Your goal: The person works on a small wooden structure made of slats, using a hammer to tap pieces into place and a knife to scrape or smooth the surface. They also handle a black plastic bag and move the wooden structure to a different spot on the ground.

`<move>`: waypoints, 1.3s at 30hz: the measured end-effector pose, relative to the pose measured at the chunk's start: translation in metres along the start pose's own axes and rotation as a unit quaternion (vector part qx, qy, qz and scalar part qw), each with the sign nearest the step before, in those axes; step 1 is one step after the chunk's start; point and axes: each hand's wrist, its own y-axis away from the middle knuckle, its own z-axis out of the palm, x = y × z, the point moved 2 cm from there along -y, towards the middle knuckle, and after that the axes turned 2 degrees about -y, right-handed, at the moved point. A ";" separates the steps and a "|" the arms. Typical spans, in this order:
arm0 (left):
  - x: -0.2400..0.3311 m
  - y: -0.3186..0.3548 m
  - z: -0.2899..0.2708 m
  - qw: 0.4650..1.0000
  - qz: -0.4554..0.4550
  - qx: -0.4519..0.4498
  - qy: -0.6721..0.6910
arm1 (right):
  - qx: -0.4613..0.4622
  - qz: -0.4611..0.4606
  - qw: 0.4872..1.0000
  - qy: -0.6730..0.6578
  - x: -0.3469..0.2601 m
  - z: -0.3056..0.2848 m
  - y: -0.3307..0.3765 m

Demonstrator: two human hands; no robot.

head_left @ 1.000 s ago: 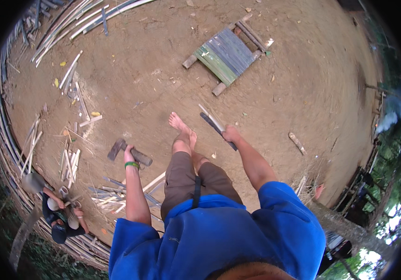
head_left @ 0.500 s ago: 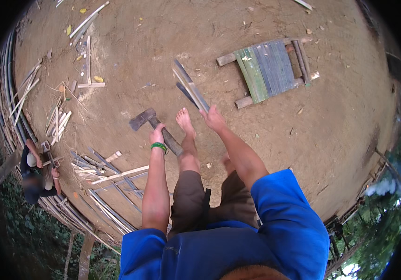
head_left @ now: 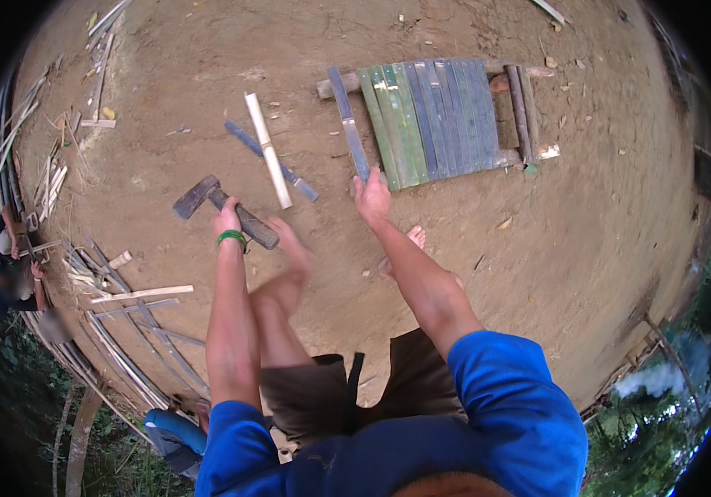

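My left hand, with a green bracelet at the wrist, is closed round the wooden handle of an axe. Its broad dark head points to the left, held above the ground. In my right hand is the near end of a split bamboo slat. This slat reaches away from me, beside the left edge of a low frame of round poles covered with green and grey slats. Between my hands and farther off, a pale slat lies across a dark slat on the ground.
Loose bamboo strips are scattered at the left, with long poles behind them. A co-worker sits at the far left handling a tool. A blue garment of another person shows at the lower left. Smoke rises at the right.
My right hand has gone from a bundle of slats to one, now by the frame; two slats lie crossed on the ground. The frame appears nearer. My left hand still holds the axe.
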 end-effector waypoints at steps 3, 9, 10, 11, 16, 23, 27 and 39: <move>-0.016 0.003 0.089 0.997 0.016 0.031 -0.061 | -0.019 0.016 1.000 0.010 0.055 0.008 -0.030; -0.047 -0.045 0.241 0.968 0.211 0.007 -0.134 | 0.121 -0.096 0.983 0.096 0.136 0.061 -0.068; -0.044 -0.039 0.262 0.967 0.233 -0.043 -0.096 | 0.122 -0.096 0.985 0.078 0.151 0.065 -0.074; -0.047 -0.063 0.266 0.950 0.258 0.008 -0.174 | 0.112 -0.110 0.986 0.052 0.146 0.068 -0.072; -0.051 -0.090 0.294 0.933 0.243 0.080 -0.252 | 0.031 -0.120 0.991 0.057 0.152 0.066 -0.075; -0.033 -0.010 0.331 0.931 0.321 0.047 -0.167 | -0.128 -0.090 0.976 0.154 0.156 0.016 -0.122; -0.055 -0.014 0.397 0.901 0.344 -0.231 -0.129 | -0.182 -0.194 0.952 0.153 0.117 -0.050 -0.149; -0.077 0.006 0.425 0.899 0.189 -0.396 -0.008 | -0.142 -0.284 0.948 0.027 0.089 -0.092 -0.165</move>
